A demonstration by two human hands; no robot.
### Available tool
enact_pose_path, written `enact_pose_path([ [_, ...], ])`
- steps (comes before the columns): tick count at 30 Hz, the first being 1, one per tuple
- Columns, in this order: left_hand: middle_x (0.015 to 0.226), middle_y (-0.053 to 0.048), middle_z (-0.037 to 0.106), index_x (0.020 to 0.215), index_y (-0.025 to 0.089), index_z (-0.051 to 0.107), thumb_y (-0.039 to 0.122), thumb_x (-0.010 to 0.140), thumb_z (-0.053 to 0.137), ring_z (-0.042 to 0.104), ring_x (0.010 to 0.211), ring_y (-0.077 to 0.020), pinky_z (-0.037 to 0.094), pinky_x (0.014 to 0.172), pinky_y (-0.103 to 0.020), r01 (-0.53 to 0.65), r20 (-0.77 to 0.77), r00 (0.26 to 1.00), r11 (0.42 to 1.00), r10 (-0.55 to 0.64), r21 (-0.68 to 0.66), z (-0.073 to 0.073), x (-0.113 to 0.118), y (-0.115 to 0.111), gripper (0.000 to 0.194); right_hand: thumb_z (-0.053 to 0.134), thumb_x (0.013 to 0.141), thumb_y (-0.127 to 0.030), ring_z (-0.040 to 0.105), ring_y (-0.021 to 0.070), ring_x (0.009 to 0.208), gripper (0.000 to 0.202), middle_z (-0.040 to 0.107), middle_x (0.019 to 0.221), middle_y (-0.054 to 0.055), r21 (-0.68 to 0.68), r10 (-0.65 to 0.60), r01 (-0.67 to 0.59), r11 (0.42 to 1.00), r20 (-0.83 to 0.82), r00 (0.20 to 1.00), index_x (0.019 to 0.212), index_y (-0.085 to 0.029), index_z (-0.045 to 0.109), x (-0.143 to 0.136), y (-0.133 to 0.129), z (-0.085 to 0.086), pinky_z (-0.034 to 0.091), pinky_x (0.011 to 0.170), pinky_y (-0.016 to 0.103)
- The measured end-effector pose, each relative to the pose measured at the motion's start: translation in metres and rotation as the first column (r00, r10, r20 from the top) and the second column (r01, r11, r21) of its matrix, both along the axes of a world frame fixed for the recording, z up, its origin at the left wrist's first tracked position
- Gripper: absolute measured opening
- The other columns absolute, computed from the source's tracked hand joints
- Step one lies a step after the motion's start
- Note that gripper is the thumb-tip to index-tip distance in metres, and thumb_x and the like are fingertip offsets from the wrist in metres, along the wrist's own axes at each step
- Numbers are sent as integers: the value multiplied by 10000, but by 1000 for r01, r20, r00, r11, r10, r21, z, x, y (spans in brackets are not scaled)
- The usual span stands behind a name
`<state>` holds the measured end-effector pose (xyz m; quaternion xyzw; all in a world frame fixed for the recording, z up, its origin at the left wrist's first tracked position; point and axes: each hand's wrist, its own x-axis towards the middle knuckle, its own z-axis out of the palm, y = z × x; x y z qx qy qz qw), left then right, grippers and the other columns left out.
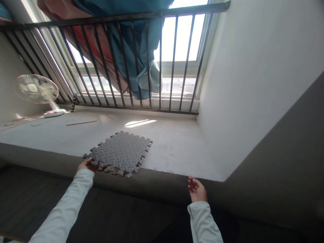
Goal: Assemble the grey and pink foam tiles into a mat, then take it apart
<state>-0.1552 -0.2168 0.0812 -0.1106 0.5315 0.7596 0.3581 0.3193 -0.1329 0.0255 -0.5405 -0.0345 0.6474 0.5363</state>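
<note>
A grey foam puzzle mat (121, 152) with toothed edges and a raised tread pattern lies on the white window ledge (174, 148), its near edge jutting past the ledge's front. There may be more than one layer, as brownish edges show beneath. My left hand (87, 164) grips the mat's near left corner, thumb on top and fingers underneath, partly hidden. To the right, my right hand (196, 189) is beside the front edge of the ledge, apart from the mat. Its fingers are loosely curled and apart, with nothing in them.
Behind the ledge runs a black metal railing (134, 60), with a blue and red curtain (144, 44) hanging at the window. A white fan (37, 89) stands at the far left. A thin brown stick (81, 123) lies on the ledge. A white wall (253, 67) rises at right.
</note>
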Motion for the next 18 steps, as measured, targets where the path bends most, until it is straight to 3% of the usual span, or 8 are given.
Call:
enact_pose_path([
  [5, 514, 10, 511, 615, 154, 482, 74, 643, 429, 573, 756, -197, 483, 714, -427, -24, 17, 1000, 997, 25, -79, -10, -13, 7, 100, 564, 524, -135, 574, 116, 623, 139, 637, 642, -7, -2, -13, 13, 1000, 28, 1000, 655, -174, 592, 1, 0, 0, 389, 499, 209],
  [12, 592, -8, 568, 845, 144, 554, 90, 660, 426, 575, 824, -221, 466, 757, -479, -25, 29, 999, 1000, 25, -14, -30, -28, 7, 232, 565, 513, -133, 575, 115, 611, 144, 633, 630, -8, -13, -17, 17, 1000, 53, 998, 647, -176, 594, 1, -1, 1, 391, 487, 203],
  [18, 492, 11, 517, 739, 149, 551, 85, 683, 413, 581, 775, -202, 479, 745, -466, -71, 38, 997, 996, 69, 45, -24, -19, 6, 162, 576, 511, -150, 578, 110, 615, 144, 634, 649, -5, -6, 3, -3, 1000, 69, 998, 651, -178, 590, 1, 0, -3, 397, 477, 191],
])
